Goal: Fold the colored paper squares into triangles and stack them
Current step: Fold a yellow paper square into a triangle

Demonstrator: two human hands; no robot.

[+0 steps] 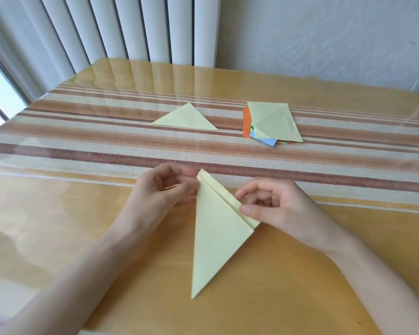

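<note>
A pale yellow paper (pixel 215 228) lies folded into a long triangle on the table in front of me, its two layers slightly offset along the upper right edge. My left hand (pixel 162 189) pinches its top corner with curled fingers. My right hand (pixel 273 206) pinches the offset edge near the right corner between thumb and fingers. A finished pale yellow triangle (pixel 185 118) lies flat farther back at the centre. To its right sits a pile of paper squares (pixel 272 124), pale yellow on top, with orange, blue and green edges showing beneath.
The table (pixel 82 213) has a glossy clear cover over a yellow cloth with brown and cream stripes. White vertical blinds (pixel 121 27) hang behind the far edge, and a white wall stands at the back right.
</note>
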